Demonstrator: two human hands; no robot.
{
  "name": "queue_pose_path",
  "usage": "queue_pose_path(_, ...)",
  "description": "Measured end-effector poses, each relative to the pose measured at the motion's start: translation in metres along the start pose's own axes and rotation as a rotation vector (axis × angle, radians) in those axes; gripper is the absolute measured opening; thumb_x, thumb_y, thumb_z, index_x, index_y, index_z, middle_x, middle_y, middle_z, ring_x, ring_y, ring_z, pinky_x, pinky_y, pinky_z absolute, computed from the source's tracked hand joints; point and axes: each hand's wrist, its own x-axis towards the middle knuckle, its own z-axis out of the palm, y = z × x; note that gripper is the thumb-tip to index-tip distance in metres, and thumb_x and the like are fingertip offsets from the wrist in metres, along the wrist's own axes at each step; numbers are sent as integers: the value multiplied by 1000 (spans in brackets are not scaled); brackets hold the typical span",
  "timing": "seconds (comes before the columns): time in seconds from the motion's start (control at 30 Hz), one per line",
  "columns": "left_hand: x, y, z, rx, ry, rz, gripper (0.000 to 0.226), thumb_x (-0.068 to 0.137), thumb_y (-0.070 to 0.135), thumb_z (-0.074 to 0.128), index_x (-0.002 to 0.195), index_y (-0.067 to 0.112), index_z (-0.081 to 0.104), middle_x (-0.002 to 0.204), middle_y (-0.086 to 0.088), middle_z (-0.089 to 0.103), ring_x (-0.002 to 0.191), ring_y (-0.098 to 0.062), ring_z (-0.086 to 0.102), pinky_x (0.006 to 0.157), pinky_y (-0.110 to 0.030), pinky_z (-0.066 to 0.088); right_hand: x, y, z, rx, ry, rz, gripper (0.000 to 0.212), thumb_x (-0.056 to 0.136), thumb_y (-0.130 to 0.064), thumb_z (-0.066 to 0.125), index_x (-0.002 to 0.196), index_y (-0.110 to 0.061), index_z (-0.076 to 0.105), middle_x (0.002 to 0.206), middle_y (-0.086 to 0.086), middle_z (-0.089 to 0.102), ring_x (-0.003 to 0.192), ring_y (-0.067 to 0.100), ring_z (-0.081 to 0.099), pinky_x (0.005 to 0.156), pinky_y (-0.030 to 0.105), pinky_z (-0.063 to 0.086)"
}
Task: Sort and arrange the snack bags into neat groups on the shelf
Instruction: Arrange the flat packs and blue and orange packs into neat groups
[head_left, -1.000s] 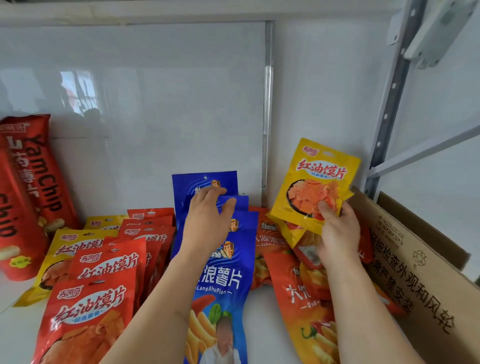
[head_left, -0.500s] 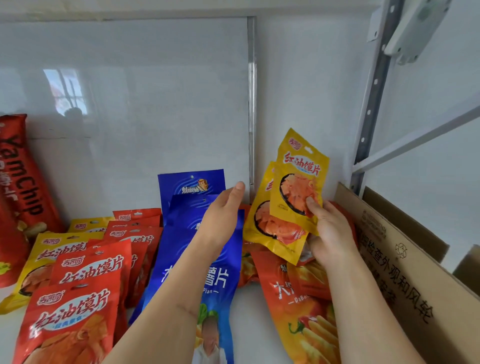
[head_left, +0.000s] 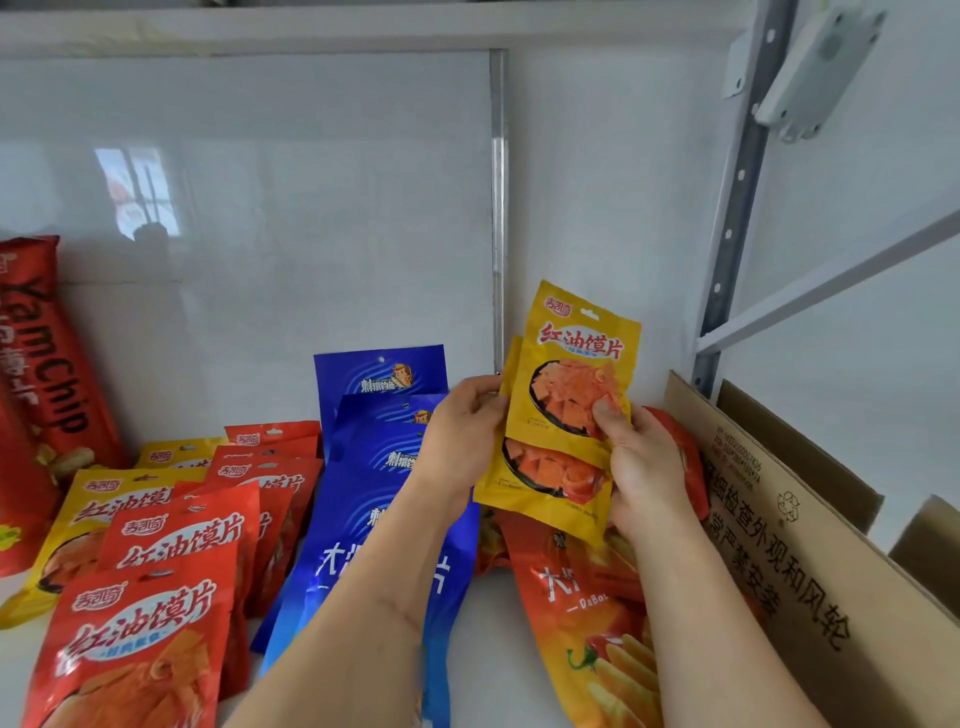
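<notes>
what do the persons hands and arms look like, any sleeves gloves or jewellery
Both forearms are bare as far as the frame shows: no sleeves in view. The left hand and right hand wear no gloves, and no rings, watch or bracelet show. Fingernails look short and unpainted.

I see a white shelf (head_left: 493, 618) with a glossy white back wall. At its left edge tall red YamChip bags (head_left: 49, 358) stand against the back. Just beside them, toward the front, yellow snack bags (head_left: 91, 512) lie flat, partly under an overlapping row of red snack bags (head_left: 150, 639) that runs from the back down to the front edge. In the middle, blue chip bags (head_left: 374, 452) lie shingled from the back wall toward the front. Right of those, an orange chip bag (head_left: 582, 613) lies flat, near a brown cardboard box (head_left: 779, 545) at the shelf's right edge.
</notes>
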Motion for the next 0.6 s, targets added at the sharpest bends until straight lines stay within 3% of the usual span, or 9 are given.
queue_pose_path(0.1,-3,5,7,-86,35,-1,24,105,37,48,105,27,70,102,0,76,98,-20,72,92,-48,58,5,-1,1,-91,75,-98,12,92,-25,66,104,-22,68,102,0,74,94,23,71,85,47,58)
queue_pose_path(0.2,-5,9,11,-121,-44,-62,41,99,61,45,115,30,66,107,2,75,103,-18,71,93,-44,58,7,-6,4,-133,151,-154,12,92,-27,66,104,-24,66,102,-2,71,95,23,69,86,44,57)
queue_pose_path(0.37,-11,10,16,-107,-62,-15,31,103,23,56,133,16,53,116,0,71,101,-19,72,87,-43,61,1,-6,8,-373,151,-234,35,94,-41,59,123,-21,56,111,-5,62,99,18,61,92,39,51)
queue_pose_path(0.47,-17,7,14,-75,-21,29,26,105,21,53,131,20,55,116,4,71,100,-14,72,86,-39,62,-8,-6,1,-519,76,-165,42,100,-49,44,127,-18,53,110,-3,57,102,23,56,87,35,45)
queue_pose_path(0.6,-24,2,6,-71,15,17,20,104,25,55,124,24,57,114,3,72,101,-17,72,87,-44,61,-18,4,-5,-461,-25,-153,21,97,-44,54,107,-27,61,104,-3,68,98,24,66,88,46,54)
